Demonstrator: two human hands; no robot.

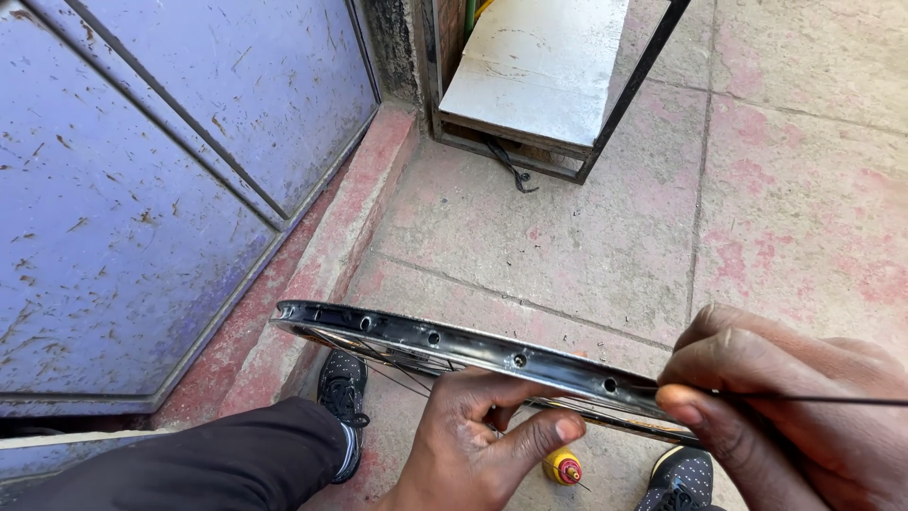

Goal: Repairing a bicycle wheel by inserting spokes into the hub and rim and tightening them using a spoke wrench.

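1. A person looks down at a bare metal bicycle wheel rim (454,345), held nearly edge-on across the lower middle of the view, above a worn pink concrete floor (586,227).
2. The left hand (478,445) is below the rim, fingers curled up around its underside and the thumb stretched out to the right, grasping the rim.
3. The right hand (785,407) is at the lower right, thumb and fingers pinched shut on a thin dark spoke (832,399) that runs off to the right edge. Its inner end sits at the rim, near one of the holes along the rim's channel.
4. Other spokes (397,369) show under the rim.
5. A small yellow tool with a red tip (564,466) lies on the floor just below the left thumb.
6. Two dark dotted shoes show: one (342,393) at the lower left beside a dark trouser leg (218,464), one (683,478) at the bottom right.
7. A scuffed blue metal door (161,170) fills the left side. A black metal frame holding a pale board (539,66) stands at the top.
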